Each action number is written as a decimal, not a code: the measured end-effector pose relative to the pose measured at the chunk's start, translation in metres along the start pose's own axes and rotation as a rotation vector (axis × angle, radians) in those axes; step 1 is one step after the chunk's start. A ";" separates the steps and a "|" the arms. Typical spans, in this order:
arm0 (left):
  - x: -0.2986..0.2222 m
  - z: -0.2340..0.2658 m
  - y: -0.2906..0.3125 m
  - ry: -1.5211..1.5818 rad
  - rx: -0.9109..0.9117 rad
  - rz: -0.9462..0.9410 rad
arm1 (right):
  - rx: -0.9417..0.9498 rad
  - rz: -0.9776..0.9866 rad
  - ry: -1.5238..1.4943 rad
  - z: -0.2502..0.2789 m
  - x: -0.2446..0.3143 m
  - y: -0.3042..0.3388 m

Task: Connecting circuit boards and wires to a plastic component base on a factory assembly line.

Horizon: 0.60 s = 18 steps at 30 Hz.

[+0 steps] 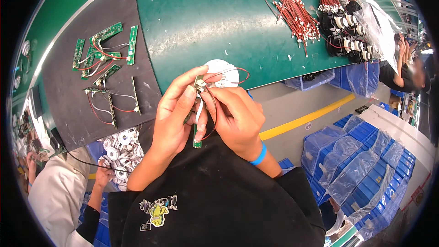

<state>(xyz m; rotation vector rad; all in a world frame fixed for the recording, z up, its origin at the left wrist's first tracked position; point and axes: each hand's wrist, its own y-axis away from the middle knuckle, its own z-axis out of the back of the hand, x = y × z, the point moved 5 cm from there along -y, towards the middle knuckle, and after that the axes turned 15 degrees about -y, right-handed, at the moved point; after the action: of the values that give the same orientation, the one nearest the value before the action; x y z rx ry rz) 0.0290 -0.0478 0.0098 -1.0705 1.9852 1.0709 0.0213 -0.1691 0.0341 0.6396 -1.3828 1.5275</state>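
Note:
In front of my chest, my left hand (171, 110) pinches a small green circuit board (197, 142) between thumb and fingers. My right hand (237, 116), a blue band on its wrist, closes its fingertips at the board's connector end, where a dark red wire (211, 105) and a white cable (199, 109) run. What exactly the right fingertips grip is small and partly hidden; a wire seems to be among them. Just beyond my hands lies a round white part (224, 72) at the table edge, with a thin red and black wire looping over it.
Several wired circuit boards (109, 55) lie on a dark mat (91, 7) at left. Red wire bundles (297, 16) and black-and-white parts (350, 36) occupy the table's far right. White round parts (122, 151) fill a bin beside a co-worker's hand (104, 174). Blue bins (361, 155) stand at right.

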 end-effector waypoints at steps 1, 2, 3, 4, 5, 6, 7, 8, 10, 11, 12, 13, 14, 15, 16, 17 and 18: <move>0.000 0.000 0.000 -0.018 -0.003 0.006 | 0.006 -0.006 -0.015 0.000 -0.001 0.000; 0.000 0.002 0.000 -0.018 -0.001 0.007 | 0.005 -0.007 -0.013 0.001 0.001 -0.001; 0.001 0.003 0.000 -0.023 0.019 -0.005 | -0.001 -0.062 -0.063 0.002 0.001 -0.004; 0.000 0.003 -0.001 -0.027 0.039 -0.016 | -0.007 -0.118 -0.112 0.002 0.000 -0.006; 0.000 0.003 -0.001 -0.028 0.039 -0.015 | -0.008 -0.118 -0.113 0.003 0.001 -0.007; 0.000 0.002 -0.001 -0.018 0.035 -0.012 | 0.011 -0.132 -0.118 0.003 0.001 -0.008; -0.001 0.002 -0.001 -0.008 0.031 -0.008 | 0.030 -0.145 -0.124 0.003 0.002 -0.009; -0.001 0.001 -0.001 -0.008 0.031 -0.008 | 0.030 -0.146 -0.124 0.004 0.002 -0.010; -0.001 0.002 0.000 -0.003 0.004 0.000 | 0.095 -0.184 -0.119 0.003 0.002 -0.011; 0.000 0.001 0.000 -0.002 0.007 0.001 | 0.093 -0.184 -0.116 0.003 0.003 -0.011; 0.001 0.001 0.000 0.001 0.009 -0.002 | 0.058 -0.208 -0.142 0.003 0.003 -0.011; 0.002 0.001 0.000 0.004 0.010 -0.005 | 0.024 -0.231 -0.169 0.004 0.003 -0.010; 0.002 0.001 0.001 0.003 0.008 -0.005 | 0.025 -0.232 -0.171 0.004 0.003 -0.010; 0.002 0.001 0.001 0.012 0.013 -0.016 | 0.028 -0.229 -0.175 0.003 0.003 -0.010; 0.001 0.002 0.002 0.022 0.019 -0.028 | 0.031 -0.224 -0.178 0.003 0.003 -0.009; 0.002 0.002 0.002 0.022 0.018 -0.027 | 0.031 -0.225 -0.178 0.003 0.003 -0.009; 0.002 0.003 0.002 0.022 0.025 -0.027 | 0.032 -0.222 -0.182 0.003 0.002 -0.009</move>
<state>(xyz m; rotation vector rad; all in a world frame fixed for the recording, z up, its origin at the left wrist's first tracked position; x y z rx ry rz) 0.0269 -0.0454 0.0070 -1.0973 1.9902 1.0223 0.0278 -0.1722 0.0410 0.9388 -1.3727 1.3432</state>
